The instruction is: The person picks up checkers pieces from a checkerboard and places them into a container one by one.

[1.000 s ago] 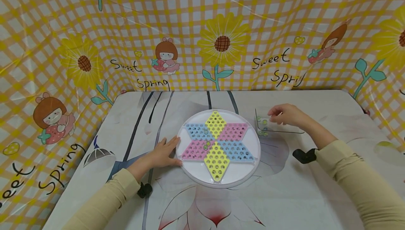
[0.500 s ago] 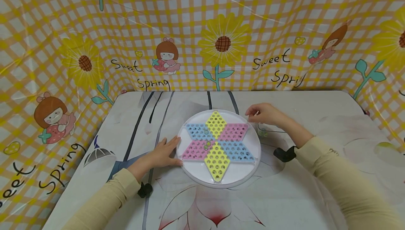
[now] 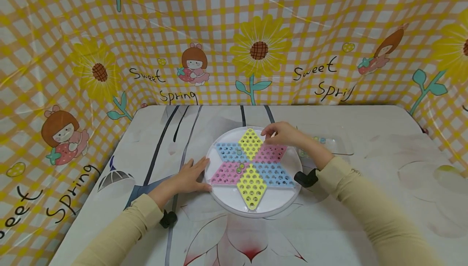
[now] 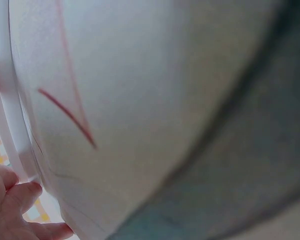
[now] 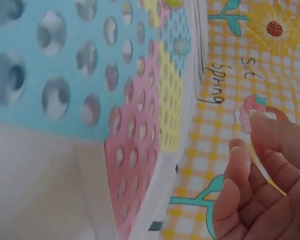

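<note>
**Setting a marble into the star board**

The right hand [image 3: 283, 134] hovers over the far right of the round checkers board [image 3: 253, 171], at the seam between the yellow far point and the pink point. Its fingers are curled with the tips drawn together, as if pinching a marble, but no view shows one, so I cannot tell what the grip holds. The left hand [image 3: 190, 176] lies flat on the tabletop [image 3: 365, 201], fingers straight against the board's left rim.

A few marbles [image 3: 238, 168] already sit in holes near the centre; the clear tray [image 3: 334, 144] with more stands just right of the board.

To do this well, I judge the fingertips should come low over one hole before letting go, so the marble settles rather than rolls. The left hand's bracing looks worth keeping against the board.
</note>
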Demonstrator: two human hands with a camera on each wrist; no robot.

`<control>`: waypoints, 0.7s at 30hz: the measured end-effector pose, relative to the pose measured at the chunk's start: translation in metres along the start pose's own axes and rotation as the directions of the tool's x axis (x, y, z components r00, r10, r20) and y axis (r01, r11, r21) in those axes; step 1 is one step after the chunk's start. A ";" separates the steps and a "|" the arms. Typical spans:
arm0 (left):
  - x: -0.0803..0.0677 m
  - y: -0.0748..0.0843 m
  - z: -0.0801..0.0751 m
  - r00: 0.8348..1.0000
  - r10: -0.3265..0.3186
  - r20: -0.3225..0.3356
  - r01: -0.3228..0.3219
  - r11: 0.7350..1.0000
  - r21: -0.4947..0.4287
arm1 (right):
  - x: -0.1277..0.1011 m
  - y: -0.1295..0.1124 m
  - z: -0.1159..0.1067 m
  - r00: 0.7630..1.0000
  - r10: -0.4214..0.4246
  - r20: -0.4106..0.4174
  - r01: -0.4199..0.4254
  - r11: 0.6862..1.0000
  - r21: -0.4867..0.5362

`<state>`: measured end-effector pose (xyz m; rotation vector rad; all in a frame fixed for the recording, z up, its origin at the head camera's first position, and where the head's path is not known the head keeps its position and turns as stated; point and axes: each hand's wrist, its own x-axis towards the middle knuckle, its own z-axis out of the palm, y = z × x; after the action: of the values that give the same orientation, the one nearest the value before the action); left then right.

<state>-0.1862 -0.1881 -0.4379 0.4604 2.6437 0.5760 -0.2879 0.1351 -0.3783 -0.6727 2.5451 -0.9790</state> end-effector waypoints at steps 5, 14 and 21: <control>0.000 0.000 0.000 1.000 -0.003 -0.001 0.003 1.000 0.002 | 0.008 -0.008 0.012 1.000 0.003 0.011 -0.003 1.000 0.031; 0.001 -0.001 0.001 1.000 -0.002 0.002 0.002 1.000 0.008 | 0.022 -0.013 0.027 1.000 -0.020 0.017 0.019 0.999 0.050; 0.000 0.001 0.000 1.000 -0.007 0.002 0.007 1.000 0.020 | 0.029 -0.018 0.040 0.998 -0.013 0.060 0.008 0.997 0.083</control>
<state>-0.1858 -0.1871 -0.4378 0.4577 2.6506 0.5466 -0.2887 0.0865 -0.3980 -0.6831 2.4366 -1.0448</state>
